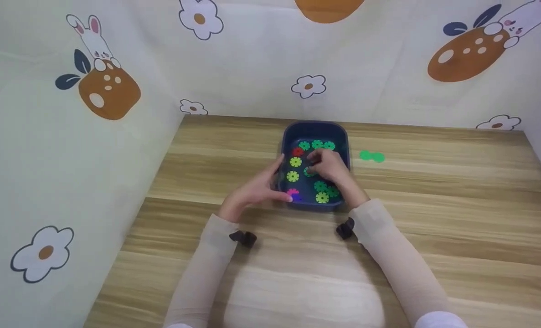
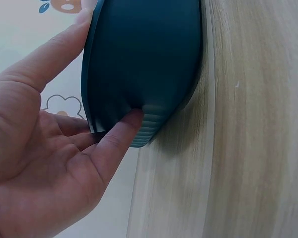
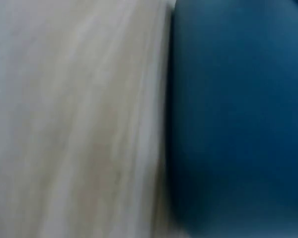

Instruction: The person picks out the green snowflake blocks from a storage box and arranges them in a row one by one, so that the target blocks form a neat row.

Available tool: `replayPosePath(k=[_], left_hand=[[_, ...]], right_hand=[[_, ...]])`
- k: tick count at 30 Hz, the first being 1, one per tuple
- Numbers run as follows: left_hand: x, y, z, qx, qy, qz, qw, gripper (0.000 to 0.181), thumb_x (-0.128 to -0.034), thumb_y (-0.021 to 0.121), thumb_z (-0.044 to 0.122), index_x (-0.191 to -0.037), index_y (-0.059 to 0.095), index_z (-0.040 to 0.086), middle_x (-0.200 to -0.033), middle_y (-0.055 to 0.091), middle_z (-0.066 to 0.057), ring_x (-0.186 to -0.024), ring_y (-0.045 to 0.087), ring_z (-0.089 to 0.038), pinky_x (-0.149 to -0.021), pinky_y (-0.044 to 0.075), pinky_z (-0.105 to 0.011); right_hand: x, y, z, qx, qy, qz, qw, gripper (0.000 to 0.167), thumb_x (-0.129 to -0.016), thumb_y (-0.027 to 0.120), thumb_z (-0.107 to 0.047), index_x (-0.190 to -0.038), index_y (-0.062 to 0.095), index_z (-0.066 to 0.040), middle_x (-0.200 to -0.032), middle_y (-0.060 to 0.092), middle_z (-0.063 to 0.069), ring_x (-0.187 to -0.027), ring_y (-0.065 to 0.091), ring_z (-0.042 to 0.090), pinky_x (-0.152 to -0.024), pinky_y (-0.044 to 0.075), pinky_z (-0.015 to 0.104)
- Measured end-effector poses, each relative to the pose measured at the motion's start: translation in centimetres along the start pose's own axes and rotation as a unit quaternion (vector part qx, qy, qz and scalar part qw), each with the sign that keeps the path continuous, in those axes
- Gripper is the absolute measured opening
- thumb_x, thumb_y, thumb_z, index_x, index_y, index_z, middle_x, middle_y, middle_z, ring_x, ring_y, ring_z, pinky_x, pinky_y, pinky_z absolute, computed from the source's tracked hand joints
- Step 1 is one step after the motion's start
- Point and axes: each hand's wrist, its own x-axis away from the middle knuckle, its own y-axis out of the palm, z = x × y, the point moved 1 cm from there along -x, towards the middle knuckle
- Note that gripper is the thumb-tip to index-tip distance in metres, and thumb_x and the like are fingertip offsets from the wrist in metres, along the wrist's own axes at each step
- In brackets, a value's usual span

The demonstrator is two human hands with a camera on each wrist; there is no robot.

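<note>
A dark blue plastic bin [image 1: 316,207] stands on the table with several toothed plastic discs inside. My left hand [image 1: 256,187] grips the bin's left side, the thumb at its near rim. Close up in the left wrist view, fingertips press the bin's outer wall [image 2: 144,54]. Inside the bin, my right hand [image 1: 332,166] is bent over a green disc [image 1: 307,172], its thumb close to that disc. Yellow discs [image 1: 292,176] and a red disc [image 1: 297,151] lie left of it. The right wrist view shows only the blurred bin wall [image 3: 238,119], with no hand.
Two joined green discs [image 1: 372,156] lie on the wooden table [image 1: 443,191], right of the bin. More green discs [image 1: 317,144] line the bin's far end; pink and purple pieces [image 1: 293,192] sit at its near left corner. A printed cloth [image 1: 252,59] hangs behind.
</note>
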Motion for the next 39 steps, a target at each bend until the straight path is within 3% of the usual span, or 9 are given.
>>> replayPosePath(k=[8, 12, 26, 39], left_hand=[[0.04, 0.08, 0.14, 0.004, -0.007, 0.001, 1.0, 0.115, -0.08, 0.084, 0.023, -0.162, 0.004, 0.019, -0.17, 0.01, -0.006, -0.156, 0.015, -0.024, -0.127, 0.016, -0.044], [-0.11, 0.16, 0.0, 0.006, -0.007, 0.002, 1.0, 0.115, -0.0796, 0.085, 0.024, -0.162, 0.004, 0.02, -0.169, 0.01, -0.007, -0.156, 0.015, -0.023, -0.127, 0.016, -0.043], [-0.14, 0.16, -0.23, 0.028, 0.014, 0.001, 0.9995, 0.116, -0.0793, 0.085, 0.022, -0.162, 0.003, 0.018, -0.17, 0.008, -0.004, -0.156, 0.012, -0.023, -0.127, 0.014, -0.044], [-0.45, 0.13, -0.17, 0.02, 0.018, -0.006, 0.9996, 0.115, -0.0803, 0.084, 0.017, -0.162, 0.003, 0.013, -0.169, 0.006, -0.012, -0.156, 0.01, -0.028, -0.128, 0.014, -0.044]], right_hand=[[-0.08, 0.4, 0.09, 0.081, 0.004, -0.013, 0.9966, 0.027, -0.082, 0.076, -0.002, -0.109, 0.072, -0.002, -0.106, 0.072, 0.016, -0.095, 0.064, 0.024, -0.087, 0.055, 0.038], [-0.13, 0.52, 0.13, 0.089, 0.012, -0.012, 0.9959, 0.023, -0.082, 0.076, -0.002, -0.105, 0.073, -0.004, -0.102, 0.072, 0.014, -0.089, 0.062, 0.022, -0.08, 0.055, 0.034], [-0.16, 0.39, -0.07, 0.045, -0.016, 0.001, 0.9988, 0.016, -0.086, 0.069, -0.001, -0.102, 0.073, -0.005, -0.099, 0.071, 0.013, -0.085, 0.063, 0.022, -0.072, 0.053, 0.03], [-0.15, 0.12, -0.07, -0.03, -0.033, 0.024, 0.9987, 0.013, -0.088, 0.069, -0.003, -0.1, 0.073, -0.004, -0.095, 0.073, 0.013, -0.083, 0.065, 0.017, -0.075, 0.053, 0.027]])
